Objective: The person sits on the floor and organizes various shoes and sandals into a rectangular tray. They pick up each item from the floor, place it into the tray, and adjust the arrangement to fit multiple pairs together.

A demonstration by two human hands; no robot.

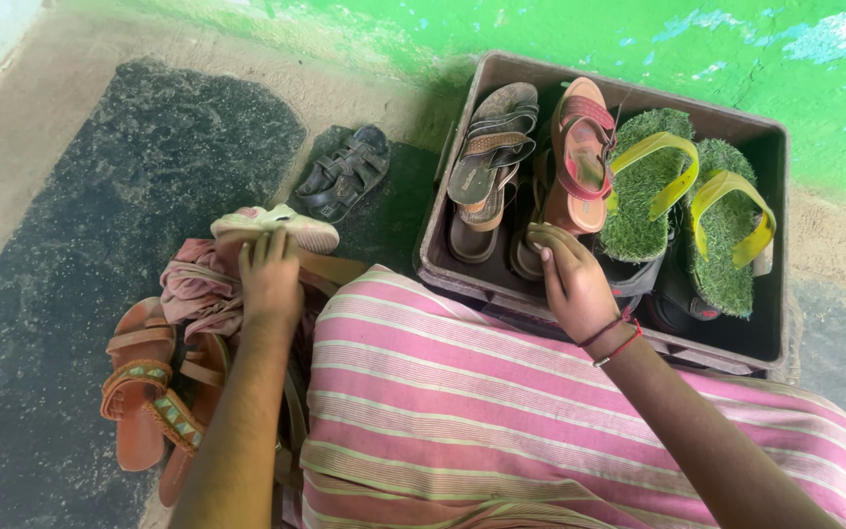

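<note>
Head cam view – my left hand (pixel 268 279) has its fingers wrapped on a pale shoe (pixel 276 225) over the floor pile, and my right hand (pixel 572 279) – fingers curled – touches a brown sandal (pixel 529 250) inside the dark crate (pixel 780 196).

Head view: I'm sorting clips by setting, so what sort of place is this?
Probably a home entrance or porch: a painted green wall, rough cement floor, and a brown crate of worn sandals.

We see our left hand (pixel 268 279) gripping a pale shoe (pixel 276 225) and our right hand (pixel 572 282) touching sandals (pixel 531 191) inside the dark crate (pixel 771 245).
</note>
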